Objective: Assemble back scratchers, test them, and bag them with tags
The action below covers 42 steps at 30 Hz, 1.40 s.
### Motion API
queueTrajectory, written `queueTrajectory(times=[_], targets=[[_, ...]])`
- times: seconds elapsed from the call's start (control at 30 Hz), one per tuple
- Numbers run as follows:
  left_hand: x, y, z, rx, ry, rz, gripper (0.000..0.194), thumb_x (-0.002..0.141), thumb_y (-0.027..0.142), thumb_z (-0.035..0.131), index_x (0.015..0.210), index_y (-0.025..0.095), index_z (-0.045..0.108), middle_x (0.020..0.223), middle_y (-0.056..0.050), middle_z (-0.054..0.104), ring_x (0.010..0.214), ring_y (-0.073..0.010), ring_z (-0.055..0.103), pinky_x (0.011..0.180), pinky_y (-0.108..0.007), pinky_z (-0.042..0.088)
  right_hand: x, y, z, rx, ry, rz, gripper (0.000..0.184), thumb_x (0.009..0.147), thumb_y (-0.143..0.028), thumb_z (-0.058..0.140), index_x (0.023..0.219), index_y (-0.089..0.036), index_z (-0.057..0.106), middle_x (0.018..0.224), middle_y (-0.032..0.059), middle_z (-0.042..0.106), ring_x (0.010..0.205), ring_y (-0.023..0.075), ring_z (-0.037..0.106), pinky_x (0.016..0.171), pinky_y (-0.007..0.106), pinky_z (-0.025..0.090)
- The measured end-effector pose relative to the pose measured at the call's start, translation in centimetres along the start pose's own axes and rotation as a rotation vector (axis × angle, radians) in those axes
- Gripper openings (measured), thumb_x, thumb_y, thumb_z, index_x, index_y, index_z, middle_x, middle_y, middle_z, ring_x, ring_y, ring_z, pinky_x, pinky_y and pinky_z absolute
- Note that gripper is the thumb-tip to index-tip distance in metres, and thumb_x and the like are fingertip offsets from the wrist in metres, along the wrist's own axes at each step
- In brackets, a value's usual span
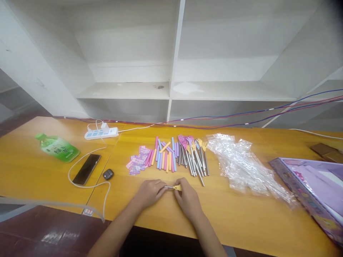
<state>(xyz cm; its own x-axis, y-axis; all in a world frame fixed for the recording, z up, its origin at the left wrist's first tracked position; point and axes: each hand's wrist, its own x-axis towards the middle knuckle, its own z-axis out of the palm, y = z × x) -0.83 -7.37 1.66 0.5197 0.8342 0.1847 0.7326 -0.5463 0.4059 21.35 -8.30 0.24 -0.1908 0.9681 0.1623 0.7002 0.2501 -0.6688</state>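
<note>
Head view. Two bare hands met near the front edge of one wooden table [227,219], with one back scratcher [171,187] between them, roughly level. The left hand [152,192] was closed on its metal rod; the right hand [189,200] gripped it at the yellow, hand-shaped head. Beyond the hands lay three groups, each overlapping too much for an exact count: printed cards [138,162] in pink and purple at left; more than a dozen coloured tubes [163,161] in the middle, one yellow tube lying crosswise on top; and, just beside these, a cluster of further scratchers [197,162] with pink, yellow and blue heads. One heap of clear plastic sleeves [241,167], its number likewise indeterminable, spread to the right, near one purple open box [302,192]. On the left were one green bottle [60,148] lying on its side, one phone [87,170], one small dark case [108,174] and one power strip [100,133].
</note>
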Motion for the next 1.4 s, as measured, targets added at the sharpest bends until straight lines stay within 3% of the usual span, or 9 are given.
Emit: queueTrajectory(times=[0.83, 1.0, 1.1, 1.27, 1.33, 1.4], targets=[[0.3, 0.1, -0.5, -0.028, -0.019, -0.031, 0.023, 0.106, 0.031, 0.051, 0.097, 0.022, 0.07, 0.087, -0.003, 0.073, 0.079, -0.018, 0.067, 0.072, -0.029, 0.046, 0.0, -0.2, -0.1, 0.004, -0.003, -0.031, 0.02, 0.089, -0.015, 0.045, 0.103, -0.024, 0.055, 0.098, 0.002, 0.065, 0.072, 0.0166, 0.06, 0.069, 0.028, 0.044], [0.2, 0.1, -0.9, -0.135, -0.002, -0.073, 0.015, 0.103, 0.024, 0.052, 0.109, 0.022, 0.066, 0.098, -0.004, 0.072, 0.088, -0.0194, 0.069, 0.08, -0.03, 0.05, 0.1, 0.0, -0.2, 0.26, 0.072, 0.154, 0.026, 0.091, -0.025, 0.051, 0.117, -0.023, 0.055, 0.106, 0.0057, 0.067, 0.076, 0.0195, 0.063, 0.07, 0.032, 0.048], [0.1, 0.1, -1.3, -0.227, 0.02, -0.093, 0.027, 0.096, 0.012, 0.051, 0.119, 0.022, 0.061, 0.108, -0.006, 0.069, 0.097, -0.021, 0.068, 0.089, -0.032, 0.052, 0.1, 0.2, -0.2, 0.53, 0.13, 0.271, 0.039, 0.093, -0.039, 0.057, 0.128, -0.022, 0.05, 0.105, 0.0077, 0.068, 0.079, 0.0221, 0.064, 0.07, 0.033, 0.05], [0.4, 1.7, -1.6, -0.356, 0.038, -0.077, 0.035, 0.098, 0.009, 0.047, 0.128, 0.023, 0.06, 0.117, -0.009, 0.063, 0.107, -0.0209, 0.065, 0.098, -0.035, 0.054, -0.2, -1.1, 0.1, 0.901, -0.063, 0.288, 0.045, 0.093, -0.062, 0.063, 0.116, -0.023, 0.057, 0.082, 0.0001, 0.06, 0.06, 0.0154, 0.05, 0.056, 0.029, 0.04], [0.5, 2.9, -1.6, -0.4, 0.017, -0.032, 0.037, 0.102, 0.011, 0.045, 0.134, 0.025, 0.058, 0.121, -0.008, 0.063, 0.112, -0.0198, 0.064, 0.103, -0.035, 0.053, -0.4, -1.9, 0.3, 0.977, -0.135, 0.301, 0.052, 0.093, -0.068, 0.062, 0.117, -0.022, 0.059, 0.071, -0.0034, 0.054, 0.054, 0.0141, 0.044, 0.052, 0.028, 0.036], [0.6, 4.0, -2.0, -0.403, -0.011, 0.02, 0.039, 0.105, 0.015, 0.045, 0.141, 0.026, 0.056, 0.123, -0.008, 0.063, 0.114, -0.0194, 0.064, 0.105, -0.034, 0.052, -0.4, -2.4, 0.1, 0.975, -0.126, 0.325, 0.056, 0.093, -0.073, 0.06, 0.114, -0.021, 0.062, 0.063, -0.0053, 0.048, 0.052, 0.0147, 0.043, 0.051, 0.028, 0.035]])
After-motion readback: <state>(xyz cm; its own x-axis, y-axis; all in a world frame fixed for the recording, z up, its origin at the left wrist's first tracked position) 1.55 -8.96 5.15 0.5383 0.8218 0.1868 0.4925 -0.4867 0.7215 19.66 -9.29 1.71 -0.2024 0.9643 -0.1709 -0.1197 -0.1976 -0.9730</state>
